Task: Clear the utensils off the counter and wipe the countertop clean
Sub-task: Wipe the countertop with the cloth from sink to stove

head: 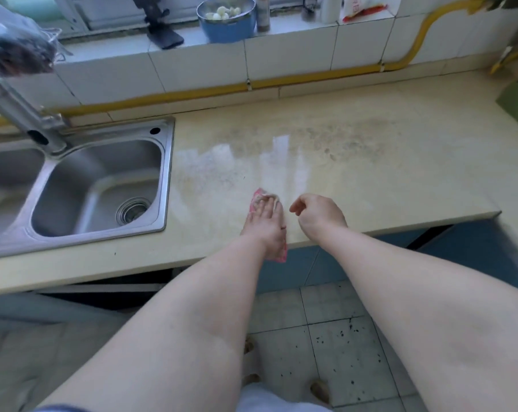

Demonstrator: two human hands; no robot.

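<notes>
Countertop (pixel 385 179), pale yellow, runs from the sink (pixel 103 185) on the left to the right edge of view; its middle shows wet shiny streaks (pixel 278 156) and, behind and to the right of them, a dull greyish stain (pixel 347 135). A pink cloth (pixel 259 194) lies on the countertop near its front edge, right of the sink, with one end hanging just over the edge. The left hand (pixel 266 224) lies flat on the cloth, fingers straight and together, pressing it down. The right hand (pixel 317 215) is just beside it to the right, over the front edge, fingers loosely curled with nothing in them; whether it touches the surface cannot be told. A faucet (pixel 23 114) slants over the sink from the upper left. On the sill behind the tiled wall stand a blue bowl (pixel 226 28) with white pieces inside, a black stand (pixel 162 34) and a bottle (pixel 263 13). A yellow pipe (pixel 311 80) runs along the wall's foot. The tiled floor (pixel 326 322) below carries dark specks.
</notes>
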